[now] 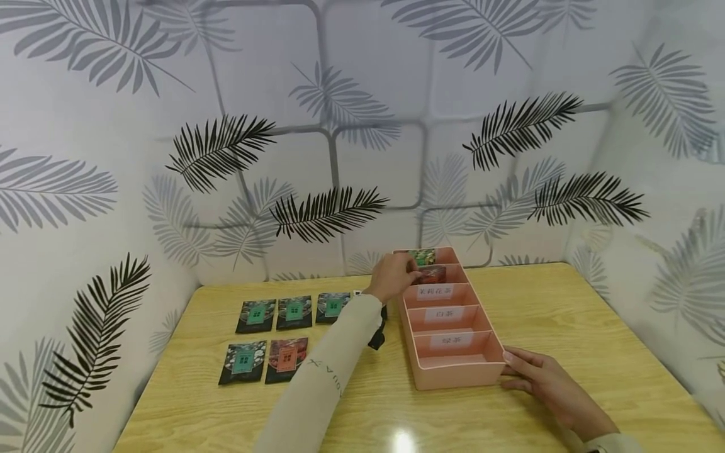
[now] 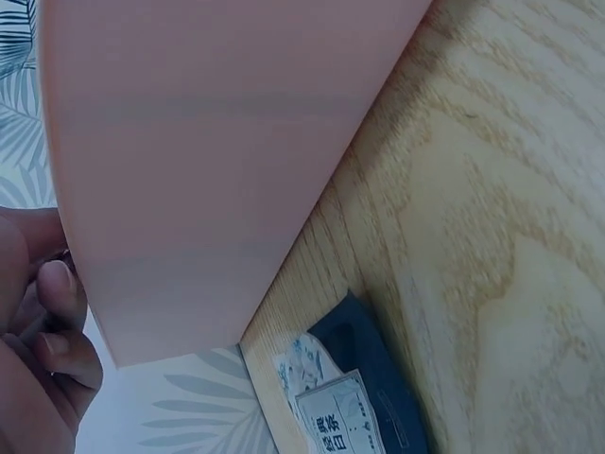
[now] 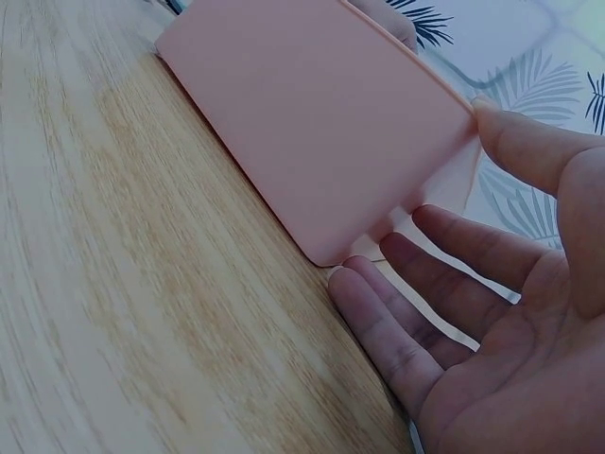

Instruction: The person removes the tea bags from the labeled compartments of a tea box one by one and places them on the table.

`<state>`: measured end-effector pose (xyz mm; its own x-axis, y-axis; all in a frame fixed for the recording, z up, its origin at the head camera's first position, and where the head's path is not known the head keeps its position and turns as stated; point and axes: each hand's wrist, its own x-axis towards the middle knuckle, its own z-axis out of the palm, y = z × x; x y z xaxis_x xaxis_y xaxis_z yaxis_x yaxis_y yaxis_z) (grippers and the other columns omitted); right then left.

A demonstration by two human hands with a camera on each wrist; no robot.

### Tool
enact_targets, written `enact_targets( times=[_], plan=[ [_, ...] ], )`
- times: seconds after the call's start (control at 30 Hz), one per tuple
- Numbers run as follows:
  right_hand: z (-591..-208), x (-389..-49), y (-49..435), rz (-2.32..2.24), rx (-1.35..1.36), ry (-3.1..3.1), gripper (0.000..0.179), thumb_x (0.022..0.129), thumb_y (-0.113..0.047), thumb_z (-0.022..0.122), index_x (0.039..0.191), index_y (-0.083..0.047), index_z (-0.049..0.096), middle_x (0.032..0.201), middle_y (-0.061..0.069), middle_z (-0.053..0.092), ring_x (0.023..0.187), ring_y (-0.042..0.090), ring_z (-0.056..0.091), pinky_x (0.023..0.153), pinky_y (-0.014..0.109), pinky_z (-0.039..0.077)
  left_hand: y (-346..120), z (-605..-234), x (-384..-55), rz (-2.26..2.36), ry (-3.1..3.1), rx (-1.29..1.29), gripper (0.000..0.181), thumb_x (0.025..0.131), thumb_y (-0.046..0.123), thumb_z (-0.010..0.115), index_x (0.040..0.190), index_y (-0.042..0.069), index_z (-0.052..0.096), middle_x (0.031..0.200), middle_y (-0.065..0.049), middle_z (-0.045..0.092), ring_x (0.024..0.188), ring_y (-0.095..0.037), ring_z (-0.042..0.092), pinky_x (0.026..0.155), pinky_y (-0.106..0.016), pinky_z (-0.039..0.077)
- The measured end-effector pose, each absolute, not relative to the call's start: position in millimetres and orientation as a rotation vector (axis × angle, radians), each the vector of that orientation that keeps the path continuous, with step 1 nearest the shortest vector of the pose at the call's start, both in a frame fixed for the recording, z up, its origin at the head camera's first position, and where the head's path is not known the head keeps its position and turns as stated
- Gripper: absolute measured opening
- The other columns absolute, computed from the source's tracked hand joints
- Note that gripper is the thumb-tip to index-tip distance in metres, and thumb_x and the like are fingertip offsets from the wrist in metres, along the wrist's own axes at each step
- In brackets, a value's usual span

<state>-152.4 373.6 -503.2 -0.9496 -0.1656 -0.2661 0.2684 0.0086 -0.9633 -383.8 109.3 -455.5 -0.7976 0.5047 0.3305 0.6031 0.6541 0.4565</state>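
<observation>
A long pink divided box [image 1: 453, 377] stands on the table, with white labels on several of its dividers. My left hand [image 1: 391, 277] reaches over the box's left side and pinches the edge of a red packet [image 1: 433, 274] in the second compartment from the back. Its curled fingers [image 2: 61, 293] show at the rim in the left wrist view; the pinch itself is mostly hidden. My right hand [image 1: 546, 384] touches the box's near right corner. In the right wrist view its thumb lies at the rim, and the fairly straight fingers [image 3: 397, 331] rest against the side wall.
A green-and-yellow packet [image 1: 421, 257] sits in the rearmost compartment. Left of the box lie several dark packets with green labels [image 1: 294, 313] and one with a red label [image 1: 287, 360]. A dark packet with a white label [image 2: 345, 416] lies partly behind my left arm. A patterned curtain [image 1: 368, 157] closes the back.
</observation>
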Motion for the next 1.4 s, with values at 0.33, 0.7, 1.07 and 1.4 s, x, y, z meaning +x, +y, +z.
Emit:
enact_targets(
  times=[0.33,0.7,1.07,1.4],
  plan=[
    [-499.2,-152.1,371.4,-2.011,0.128,1.984,0.065,0.100,-0.034,0.049,0.147,0.006,0.027,0.125,0.007,0.061,0.111,0.019,0.060,0.093,0.041,0.047,111.0,-456.1,-381.8,-0.828,-2.693,-1.015,0.009,0.091,0.026,0.067,0.093,0.019,0.073,0.081,0.011,0.066,0.067,-0.001,0.057,0.062,-0.024,0.049],
    [-496.9,-150.9,369.4,-2.033,0.060,1.967,0.065,0.101,-0.030,0.048,0.146,0.010,0.022,0.127,0.011,0.059,0.110,0.018,0.060,0.093,0.041,0.047,102.1,-448.7,-382.3,-0.754,-2.668,-0.993,0.013,0.093,0.029,0.064,0.096,0.022,0.075,0.086,0.010,0.069,0.069,-0.002,0.058,0.065,-0.025,0.050],
    [-497.0,-152.1,369.6,-2.025,0.114,1.999,0.066,0.100,-0.032,0.050,0.146,0.009,0.026,0.125,0.009,0.061,0.109,0.018,0.061,0.092,0.040,0.047,84.1,-437.5,-380.1,-0.850,-2.581,-1.020,0.014,0.095,0.029,0.060,0.100,0.020,0.070,0.082,0.006,0.069,0.059,0.001,0.055,0.060,-0.023,0.047],
    [-497.1,-150.4,367.2,-2.066,0.098,1.928,0.065,0.101,-0.029,0.049,0.145,0.011,0.022,0.118,0.003,0.065,0.106,0.015,0.062,0.093,0.039,0.047,70.0,-429.7,-372.2,-0.877,-2.550,-1.013,0.015,0.095,0.032,0.060,0.100,0.021,0.070,0.087,0.010,0.067,0.062,0.004,0.055,0.058,-0.020,0.046]
  ],
)
